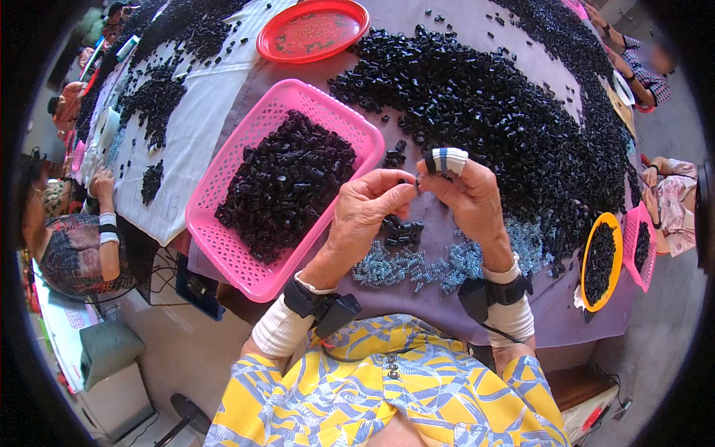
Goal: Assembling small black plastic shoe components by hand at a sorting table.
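Note:
My two hands meet over the table, fingertips together. Thumb and forefinger of my left hand (pixel 369 212) pinch a small black plastic part (pixel 415 183), mostly hidden by the fingers. My right hand (pixel 473 197) closes its fingertips on the same spot; whether it grips that part or another tiny piece cannot be made out. A striped cloth finger cover (pixel 447 160) wraps one of its fingers. Several black parts (pixel 401 232) lie under the hands. Nearer to me spreads a pile of small, shiny bluish springs (pixel 417 270).
A pink basket (pixel 216 257) heaped with black parts (pixel 287 186) stands at left. Beyond my hands lies a big black heap (pixel 477 97); a red tray (pixel 313 33) sits farther back. At right are a yellow tray (pixel 615 257) and another pink basket (pixel 646 276). Other people work around the table.

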Available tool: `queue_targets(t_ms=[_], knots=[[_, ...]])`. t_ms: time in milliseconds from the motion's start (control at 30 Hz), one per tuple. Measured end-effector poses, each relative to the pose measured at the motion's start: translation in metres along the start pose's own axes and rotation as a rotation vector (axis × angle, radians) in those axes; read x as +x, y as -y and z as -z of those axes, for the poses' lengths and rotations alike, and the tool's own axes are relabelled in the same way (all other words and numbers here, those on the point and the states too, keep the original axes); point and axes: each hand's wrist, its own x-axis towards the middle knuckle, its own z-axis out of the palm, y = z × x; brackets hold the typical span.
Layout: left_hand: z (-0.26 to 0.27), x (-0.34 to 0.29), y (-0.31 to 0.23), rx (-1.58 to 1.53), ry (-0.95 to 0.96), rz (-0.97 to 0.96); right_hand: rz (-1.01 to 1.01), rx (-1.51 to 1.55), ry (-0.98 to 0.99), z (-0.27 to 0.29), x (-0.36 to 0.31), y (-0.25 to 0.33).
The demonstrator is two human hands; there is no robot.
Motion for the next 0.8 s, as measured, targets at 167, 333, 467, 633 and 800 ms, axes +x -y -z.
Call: queue_targets(t_ms=[167, 333, 467, 633, 800], knots=[[0.002, 0.001, 0.002, 0.144, -0.015, -0.077, -0.020, 0.015, 0.025, -0.003, 0.003, 0.001], [0.001, 0.001, 0.003, 0.377, -0.081, -0.164, 0.001, -0.047, 0.080, -0.002, 0.003, 0.001], [-0.004, -0.001, -0.002, 0.412, -0.084, -0.171, 0.040, -0.150, 0.117, -0.003, 0.004, -0.006], [0.003, 0.000, -0.002, 0.636, -0.053, -0.343, 0.076, -0.277, 0.142, 0.000, 0.008, 0.001], [-0.003, -0.001, -0.006, 0.647, -0.061, -0.390, 0.103, -0.311, 0.185, 0.002, 0.012, 0.005]])
